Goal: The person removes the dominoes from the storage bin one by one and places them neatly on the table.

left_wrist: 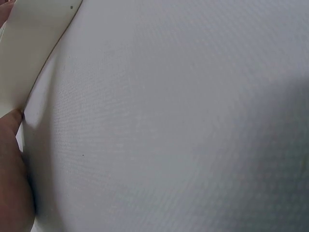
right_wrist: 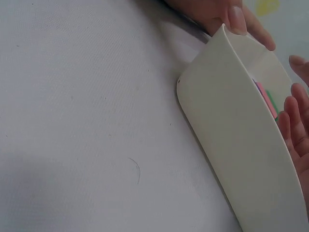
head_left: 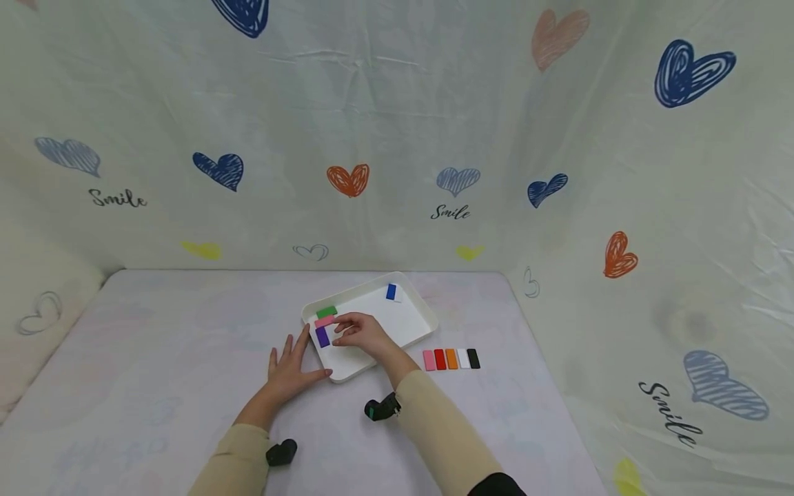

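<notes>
Beige-sleeved, my right hand (head_left: 364,334) is over the tray (head_left: 403,324), fingers loosely bent and apart from the thumb, with nothing I can see between them. Just beside its fingertips, at the tray's left end, lie a pink block (head_left: 323,322), a purple block (head_left: 322,337) and a green block (head_left: 326,312); whether I touch the pink, I cannot tell. My left hand (head_left: 288,374) is spread wide, thumb and forefinger against the tray's edge. Towards the far right corner inside, a blue block (head_left: 391,291) sits beside a white piece (head_left: 398,295). Right of the tray, a row of five blocks (head_left: 451,359), pink, red, orange, white and black, lies on the table (head_left: 174,358).
</notes>
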Tool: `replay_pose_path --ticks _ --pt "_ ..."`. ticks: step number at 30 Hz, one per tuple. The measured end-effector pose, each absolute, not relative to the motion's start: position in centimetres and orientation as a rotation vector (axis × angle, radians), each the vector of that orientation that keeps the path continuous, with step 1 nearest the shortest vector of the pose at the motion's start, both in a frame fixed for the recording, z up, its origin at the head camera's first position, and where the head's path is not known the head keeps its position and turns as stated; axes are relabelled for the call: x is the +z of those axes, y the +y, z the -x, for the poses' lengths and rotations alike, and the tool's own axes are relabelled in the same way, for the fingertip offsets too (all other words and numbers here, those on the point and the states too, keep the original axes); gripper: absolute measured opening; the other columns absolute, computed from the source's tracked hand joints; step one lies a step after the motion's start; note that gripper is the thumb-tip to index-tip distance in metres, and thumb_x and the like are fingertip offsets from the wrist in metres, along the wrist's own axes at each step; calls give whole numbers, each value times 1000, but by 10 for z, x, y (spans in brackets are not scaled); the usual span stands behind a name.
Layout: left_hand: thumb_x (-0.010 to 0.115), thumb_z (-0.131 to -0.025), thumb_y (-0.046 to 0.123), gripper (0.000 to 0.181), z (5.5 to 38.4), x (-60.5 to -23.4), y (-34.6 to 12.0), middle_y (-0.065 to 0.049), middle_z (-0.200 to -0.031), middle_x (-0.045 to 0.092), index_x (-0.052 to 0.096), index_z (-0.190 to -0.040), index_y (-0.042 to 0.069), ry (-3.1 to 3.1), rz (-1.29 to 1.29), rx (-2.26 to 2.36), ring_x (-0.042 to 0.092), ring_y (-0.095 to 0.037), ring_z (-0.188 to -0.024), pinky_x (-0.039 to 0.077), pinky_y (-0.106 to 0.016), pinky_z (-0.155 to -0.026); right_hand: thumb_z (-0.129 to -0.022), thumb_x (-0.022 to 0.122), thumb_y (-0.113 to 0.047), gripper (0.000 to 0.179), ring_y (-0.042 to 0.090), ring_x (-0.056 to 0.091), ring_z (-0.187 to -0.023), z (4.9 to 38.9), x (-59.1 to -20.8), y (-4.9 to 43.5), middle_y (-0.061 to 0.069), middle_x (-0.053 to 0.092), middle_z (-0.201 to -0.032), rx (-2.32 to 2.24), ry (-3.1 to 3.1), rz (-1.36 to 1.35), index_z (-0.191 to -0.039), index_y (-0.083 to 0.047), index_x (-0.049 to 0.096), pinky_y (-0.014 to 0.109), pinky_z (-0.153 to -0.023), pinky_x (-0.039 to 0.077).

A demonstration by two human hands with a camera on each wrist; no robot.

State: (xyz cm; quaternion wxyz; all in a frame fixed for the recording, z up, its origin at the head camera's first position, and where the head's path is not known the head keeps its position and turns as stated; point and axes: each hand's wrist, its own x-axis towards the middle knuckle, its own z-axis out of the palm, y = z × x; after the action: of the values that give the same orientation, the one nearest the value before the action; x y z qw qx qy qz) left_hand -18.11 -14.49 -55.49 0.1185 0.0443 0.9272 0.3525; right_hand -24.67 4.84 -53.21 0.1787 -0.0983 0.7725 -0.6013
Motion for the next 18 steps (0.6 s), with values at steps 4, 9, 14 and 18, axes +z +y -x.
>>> replay_pose_path --ticks 4,9,14,18 --pt "74 -79 50 111 181 -558 -145 -26 -157 16 8 -155 5 2715 -128 1036 0 -47 -144 -11 -62 -110 -81 79 -4 40 11 60 -81 250 -535 45 -2 66 -95 -1632 2225 234 -119 -9 68 24 -76 53" --pt "74 -79 50 110 182 -560 -146 -28 -157 15 9 -155 5 2721 -136 1055 1 -47 -144 -11 -61 -110 -77 83 -6 42 10 60 -81 255 -542 37 -3 65 -93 -1553 2268 214 -116 -10 69 23 -74 52" --pt "73 -79 51 111 182 -560 -146 -28 -157 13 7 -156 6 2710 -131 1042 0 -46 -145 -12 -61 -110 -75 85 -8 41 10 57 -77 257 -547 29 -4 61 -90 -1502 2278 186 -113 -10 69 22 -68 52" --pt "74 -80 51 111 182 -560 -146 -28 -157 14 7 -156 5 2715 -135 1038 0 -46 -144 -12 -61 -110 -75 85 -9 41 9 54 -71 259 -550 26 -4 56 -87 -1492 2274 140 -112 -10 69 21 -62 50"
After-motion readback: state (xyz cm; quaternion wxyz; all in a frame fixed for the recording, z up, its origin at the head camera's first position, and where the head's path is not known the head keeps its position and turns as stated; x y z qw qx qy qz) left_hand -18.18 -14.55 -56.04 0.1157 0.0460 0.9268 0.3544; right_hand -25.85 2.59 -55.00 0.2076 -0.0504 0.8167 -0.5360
